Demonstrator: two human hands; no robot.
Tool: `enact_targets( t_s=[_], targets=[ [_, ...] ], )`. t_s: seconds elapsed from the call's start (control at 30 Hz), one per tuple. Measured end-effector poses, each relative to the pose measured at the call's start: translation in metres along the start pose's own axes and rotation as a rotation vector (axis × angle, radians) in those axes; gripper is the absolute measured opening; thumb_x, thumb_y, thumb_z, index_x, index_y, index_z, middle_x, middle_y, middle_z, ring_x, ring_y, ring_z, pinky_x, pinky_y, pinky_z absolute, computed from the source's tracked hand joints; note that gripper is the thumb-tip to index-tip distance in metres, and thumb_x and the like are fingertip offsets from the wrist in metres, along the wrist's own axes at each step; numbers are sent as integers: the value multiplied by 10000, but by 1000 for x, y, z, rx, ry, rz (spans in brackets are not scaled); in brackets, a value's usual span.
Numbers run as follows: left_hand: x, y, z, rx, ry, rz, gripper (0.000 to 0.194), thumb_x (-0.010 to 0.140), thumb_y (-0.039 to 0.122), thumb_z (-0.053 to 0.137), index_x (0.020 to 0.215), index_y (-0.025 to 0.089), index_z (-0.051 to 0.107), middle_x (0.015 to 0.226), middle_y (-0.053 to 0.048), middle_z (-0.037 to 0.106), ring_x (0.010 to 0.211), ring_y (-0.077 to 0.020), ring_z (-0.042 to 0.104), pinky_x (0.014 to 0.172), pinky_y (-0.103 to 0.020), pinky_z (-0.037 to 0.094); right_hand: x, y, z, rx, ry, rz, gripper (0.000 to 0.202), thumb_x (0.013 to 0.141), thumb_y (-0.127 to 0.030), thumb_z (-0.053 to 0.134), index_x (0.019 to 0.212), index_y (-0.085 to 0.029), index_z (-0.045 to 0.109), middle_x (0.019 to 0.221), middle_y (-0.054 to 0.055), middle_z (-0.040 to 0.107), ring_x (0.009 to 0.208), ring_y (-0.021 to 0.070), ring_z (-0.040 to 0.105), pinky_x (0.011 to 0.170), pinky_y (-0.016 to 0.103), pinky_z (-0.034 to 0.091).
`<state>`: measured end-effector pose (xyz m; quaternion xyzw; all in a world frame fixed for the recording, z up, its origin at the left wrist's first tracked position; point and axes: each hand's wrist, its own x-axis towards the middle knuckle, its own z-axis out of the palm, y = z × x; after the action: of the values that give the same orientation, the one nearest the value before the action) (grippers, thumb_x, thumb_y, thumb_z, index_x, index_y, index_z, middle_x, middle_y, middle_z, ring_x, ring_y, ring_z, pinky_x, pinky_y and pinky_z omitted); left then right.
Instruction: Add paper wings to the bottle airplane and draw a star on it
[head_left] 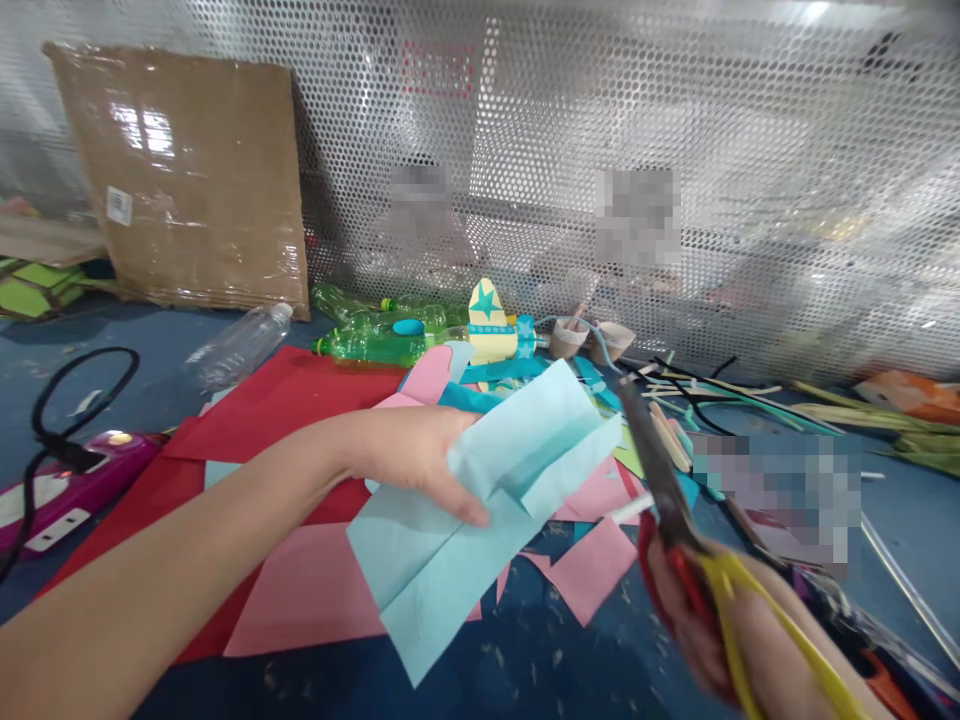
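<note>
The left hand (420,450) pinches a creased light blue paper (517,470), thumb on top, above scattered pink paper (315,590) and red paper (307,400) on the blue surface (570,665). The right hand (757,630) is wrapped around the handles of the scissors (660,465), their blades beside the light blue paper, apart from it. This looks like a paper-handling step between cuts; any cut would call for a steady sheet and fingers clear of the blades.

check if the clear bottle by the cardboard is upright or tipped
Tipped: the clear bottle lies lengthwise on the blue surface, its neck near the foot of the cardboard.
</note>
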<state>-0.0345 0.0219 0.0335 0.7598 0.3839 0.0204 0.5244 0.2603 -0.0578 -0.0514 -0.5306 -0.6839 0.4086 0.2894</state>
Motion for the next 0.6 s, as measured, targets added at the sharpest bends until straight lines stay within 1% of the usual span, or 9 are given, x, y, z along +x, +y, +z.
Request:
enact_targets(
  t_s=[0.1, 0.13, 0.23, 0.33, 0.4, 0.47, 0.5, 0.53, 0.6],
  targets=[
    [4, -2, 3, -18, -2, 18, 496, 662, 331, 779, 1118, 244, 604, 1120, -16, 710, 976, -219, 668, 767, -295, 512, 23, 15, -11, -503, 408, -38, 507, 801, -684, 479, 928, -203, 581, 706, 89, 662, 577, 249, 623, 517, 345, 500],
    [5, -3, 5, -27, 3, 21, 523, 652, 332, 787, 1129, 242, 593, 1119, -18, 711, 973, -219, 669, 771, -297, 511, 31, 22, -14, -603, 455, -79, 546, 826, -663, 430, 1005, -169, 581, 770, 130, 681, 651, 284, 652, 561, 375, 516],
    [11, -6, 11, -34, 18, 19, 594, 630, 344, 803, 1165, 241, 566, 1108, -23, 717, 969, -222, 670, 798, -313, 505, 49, 39, -20, -795, 434, -127, 534, 889, -572, 345, 994, -127, 621, 807, 173, 695, 717, 311, 680, 623, 413, 532],
    [17, -6, 19, -1, 1, 3, 628, 596, 331, 826, 1167, 259, 573, 1097, -7, 722, 986, -231, 663, 821, -323, 497, 49, 34, -24, -863, 385, -206, 451, 924, -498, 358, 887, -169, 664, 896, 167, 706, 838, 310, 683, 753, 434, 529],
    [21, -6, 25, 32, -9, 4, 607, 594, 314, 826, 1150, 259, 589, 1104, -2, 719, 1002, -238, 655, 831, -325, 490, 38, 15, -24, -820, 508, -258, 387, 938, -475, 386, 908, -199, 655, 964, 141, 708, 900, 304, 667, 794, 441, 515],
    [25, -5, 32, 64, -26, 26, 573, 607, 310, 814, 1137, 255, 605, 1113, 3, 712, 1003, -242, 650, 841, -327, 481, 23, -6, -19, -692, 653, -359, 259, 924, -440, 474, 876, -233, 622, 901, 101, 699, 809, 254, 662, 733, 387, 521],
    [27, -4, 35, 73, -40, 37, 554, 611, 316, 809, 1126, 256, 616, 1105, 8, 712, 993, -242, 650, 842, -328, 480, 16, -16, -14, -640, 611, -474, 203, 903, -420, 531, 827, -251, 614, 826, 78, 692, 774, 240, 656, 722, 371, 520],
    [29, -4, 38, 72, -59, 45, 528, 613, 327, 806, 1107, 257, 632, 1085, 14, 715, 976, -241, 653, 842, -330, 480, 10, -22, -7, -600, 484, -598, 191, 864, -442, 591, 811, -261, 620, 782, 69, 690, 765, 248, 654, 721, 375, 519],
    [33, -4, 44, 41, -98, 48, 475, 607, 359, 808, 1048, 259, 664, 1045, 26, 720, 966, -241, 654, 835, -328, 487, 3, -28, 7, -610, 186, -691, 290, 801, -481, 670, 1003, -273, 656, 916, 70, 730, 866, 283, 664, 818, 417, 514]
  ],
)
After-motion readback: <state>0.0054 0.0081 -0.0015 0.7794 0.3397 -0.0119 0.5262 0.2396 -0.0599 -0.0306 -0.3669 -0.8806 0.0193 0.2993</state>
